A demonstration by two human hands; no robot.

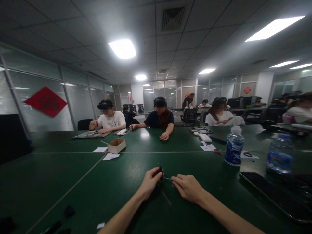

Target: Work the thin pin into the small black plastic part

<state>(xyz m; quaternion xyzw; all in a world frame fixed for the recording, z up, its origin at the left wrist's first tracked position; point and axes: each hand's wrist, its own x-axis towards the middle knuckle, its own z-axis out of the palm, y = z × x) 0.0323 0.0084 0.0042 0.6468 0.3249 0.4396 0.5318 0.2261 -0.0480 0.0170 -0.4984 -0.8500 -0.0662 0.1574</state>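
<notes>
Above the green tabletop [73,175], near its front edge, the left hand [151,182] had its grip pinched on a small black part [160,169]. The right hand [187,187], just beside it, pinched a thin wire [167,178] that reached toward the part. 2 bottles [234,146] stood well apart to the right, and a box [117,145] sat farther back. 3 people sat across the tabletop.

Legible text: none is showing. The red diamond sign [45,101] on the glass wall is carrying dark characters too blurred to read. The blue labels on the left water bottle [234,148] and the right water bottle [280,158] are showing print too small to read.
</notes>
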